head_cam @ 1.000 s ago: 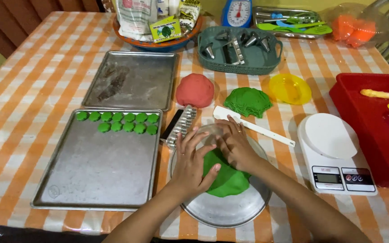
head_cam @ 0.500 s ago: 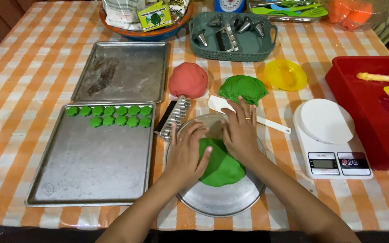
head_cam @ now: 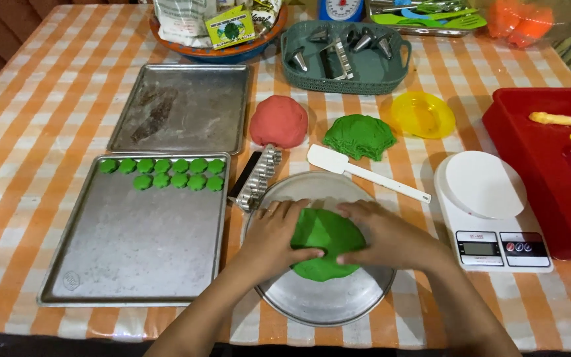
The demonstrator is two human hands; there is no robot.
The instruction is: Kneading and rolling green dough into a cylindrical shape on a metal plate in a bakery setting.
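Note:
A flattened slab of green dough lies on a round metal plate near the table's front edge. My left hand grips its left side, thumb on top. My right hand holds its right side, fingers curled over the edge. One part of the slab is folded up between my hands. To the left stands a metal baking tray with several small green dough pieces in two rows along its far edge.
A metal roller cutter and white spatula lie beyond the plate. Behind them sit a red dough ball, a green dough lump, a yellow dish, a second tray. Kitchen scale and red tub stand right.
Both hands have pulled back from the far part of the plate and closed in on the dough's sides, lifting and folding its edge. The view has moved closer.

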